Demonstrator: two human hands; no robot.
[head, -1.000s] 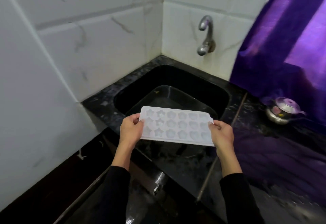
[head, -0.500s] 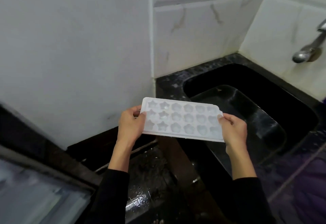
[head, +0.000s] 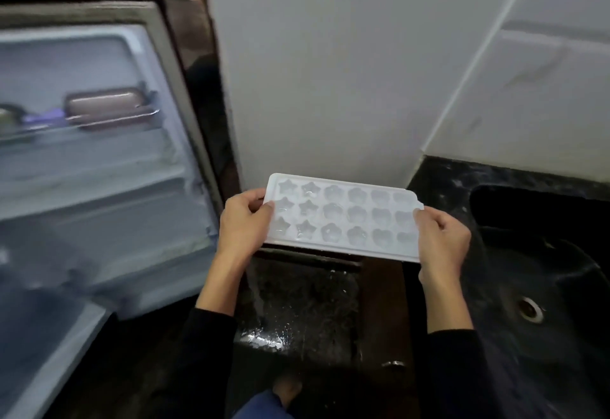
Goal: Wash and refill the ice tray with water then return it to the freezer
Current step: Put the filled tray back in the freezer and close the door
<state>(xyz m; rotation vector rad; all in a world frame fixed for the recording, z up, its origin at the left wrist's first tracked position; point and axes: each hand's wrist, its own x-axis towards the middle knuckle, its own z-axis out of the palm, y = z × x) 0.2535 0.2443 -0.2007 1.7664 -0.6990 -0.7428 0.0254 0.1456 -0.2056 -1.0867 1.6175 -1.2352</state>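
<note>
I hold a white ice tray level in front of me; its star and flower cells glisten with water. My left hand grips its left short end, thumb on top. My right hand grips its right short end the same way. The tray hangs over the wet dark floor, between the black sink at the right and the open freezer door at the left. The freezer compartment itself is out of view.
The door's inner shelf holds a brown lidded box and other blurred items. A white tiled wall stands straight ahead. The sink's drain shows at right. Water shines on the floor by my foot.
My view has swung left from the sink and tap to the open freezer door. The tray stays level in both hands and has moved left, off the sink.
</note>
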